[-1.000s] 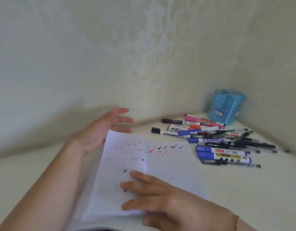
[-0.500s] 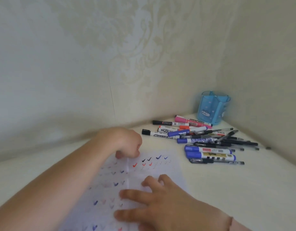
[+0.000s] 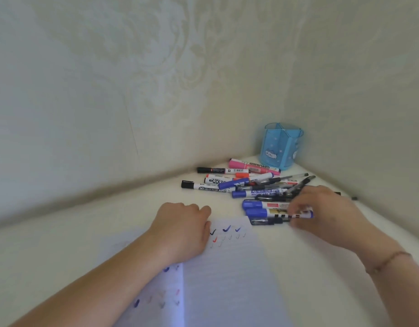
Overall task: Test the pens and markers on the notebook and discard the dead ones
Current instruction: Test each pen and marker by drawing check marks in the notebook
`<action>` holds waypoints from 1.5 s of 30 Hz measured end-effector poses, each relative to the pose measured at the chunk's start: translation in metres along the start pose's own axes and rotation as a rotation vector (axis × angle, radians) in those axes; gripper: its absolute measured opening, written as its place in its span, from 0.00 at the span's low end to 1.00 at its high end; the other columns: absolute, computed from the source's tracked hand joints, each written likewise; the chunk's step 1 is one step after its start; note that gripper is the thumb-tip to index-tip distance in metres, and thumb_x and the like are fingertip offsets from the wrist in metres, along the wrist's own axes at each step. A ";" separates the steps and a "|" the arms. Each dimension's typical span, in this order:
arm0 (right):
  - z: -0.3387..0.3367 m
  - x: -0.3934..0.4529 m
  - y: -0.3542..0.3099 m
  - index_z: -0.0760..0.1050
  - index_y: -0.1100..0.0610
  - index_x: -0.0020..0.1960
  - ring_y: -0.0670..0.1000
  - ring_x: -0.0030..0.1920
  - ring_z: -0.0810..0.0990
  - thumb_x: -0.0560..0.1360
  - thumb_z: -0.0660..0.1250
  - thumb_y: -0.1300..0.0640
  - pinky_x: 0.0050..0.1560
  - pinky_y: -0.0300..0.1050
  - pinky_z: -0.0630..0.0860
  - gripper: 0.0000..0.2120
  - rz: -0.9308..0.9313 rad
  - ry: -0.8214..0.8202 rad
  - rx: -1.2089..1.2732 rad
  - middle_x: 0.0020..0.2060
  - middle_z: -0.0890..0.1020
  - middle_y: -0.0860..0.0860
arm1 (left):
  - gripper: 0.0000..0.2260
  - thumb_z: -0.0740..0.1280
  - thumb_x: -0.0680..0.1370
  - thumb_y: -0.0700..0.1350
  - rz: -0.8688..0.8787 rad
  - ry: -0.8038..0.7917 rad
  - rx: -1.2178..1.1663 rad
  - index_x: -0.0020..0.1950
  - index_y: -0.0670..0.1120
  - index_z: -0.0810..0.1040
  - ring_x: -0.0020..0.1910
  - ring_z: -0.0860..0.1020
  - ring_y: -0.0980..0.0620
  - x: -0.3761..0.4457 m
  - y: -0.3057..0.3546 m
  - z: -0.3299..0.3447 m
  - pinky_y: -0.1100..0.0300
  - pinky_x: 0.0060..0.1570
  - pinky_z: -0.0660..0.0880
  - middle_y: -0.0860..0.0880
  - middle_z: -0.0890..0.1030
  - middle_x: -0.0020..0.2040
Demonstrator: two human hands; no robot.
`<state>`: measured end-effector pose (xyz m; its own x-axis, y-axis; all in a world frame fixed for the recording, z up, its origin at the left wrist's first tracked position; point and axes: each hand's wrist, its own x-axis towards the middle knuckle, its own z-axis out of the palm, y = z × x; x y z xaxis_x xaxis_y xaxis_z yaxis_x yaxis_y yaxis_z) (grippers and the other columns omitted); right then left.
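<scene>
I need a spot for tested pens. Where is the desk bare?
Bare: the desk left of the notebook, and right of it, below the right hand. Crowded: the pen pile before the blue cup.

Notebook cut off by the near edge, far left corner hidden under left hand. Right hand blurred, covering right ends of near markers; grasp unclear.

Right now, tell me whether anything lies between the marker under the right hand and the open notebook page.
Nothing visible does. The right hand is on the blue-capped marker at the pile's near edge; only a black pen lies beside it. The notebook page is bare except where the left hand rests.
</scene>
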<state>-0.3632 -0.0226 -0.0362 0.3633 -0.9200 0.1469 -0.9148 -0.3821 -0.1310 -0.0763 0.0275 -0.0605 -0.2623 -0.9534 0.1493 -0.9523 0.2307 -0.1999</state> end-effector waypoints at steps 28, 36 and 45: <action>0.009 -0.001 -0.110 0.77 0.58 0.39 0.53 0.22 0.71 0.67 0.75 0.60 0.26 0.43 0.70 0.06 -0.001 0.067 1.380 0.25 0.77 0.57 | 0.06 0.59 0.81 0.47 0.230 0.468 -0.805 0.55 0.49 0.73 0.41 0.70 0.62 -0.004 -0.004 0.006 0.71 0.41 0.67 0.58 0.73 0.45; 0.018 0.005 -0.113 0.74 0.62 0.40 0.55 0.25 0.73 0.75 0.65 0.68 0.27 0.44 0.71 0.06 -0.059 -0.049 1.392 0.27 0.78 0.60 | 0.10 0.55 0.82 0.49 0.294 0.353 -0.765 0.59 0.52 0.73 0.39 0.73 0.55 -0.002 -0.005 0.008 0.57 0.38 0.72 0.53 0.76 0.42; 0.023 0.006 -0.109 0.75 0.61 0.41 0.53 0.26 0.74 0.74 0.69 0.63 0.29 0.44 0.71 0.05 -0.134 -0.002 1.323 0.26 0.79 0.56 | 0.09 0.56 0.82 0.48 0.305 0.330 -0.854 0.58 0.54 0.73 0.42 0.76 0.55 0.000 -0.007 0.009 0.57 0.42 0.74 0.53 0.78 0.44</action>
<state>-0.2574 0.0116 -0.0433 0.4380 -0.8684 0.2324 -0.0124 -0.2643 -0.9644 -0.0688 0.0239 -0.0676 -0.4235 -0.7567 0.4980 -0.5943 0.6470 0.4777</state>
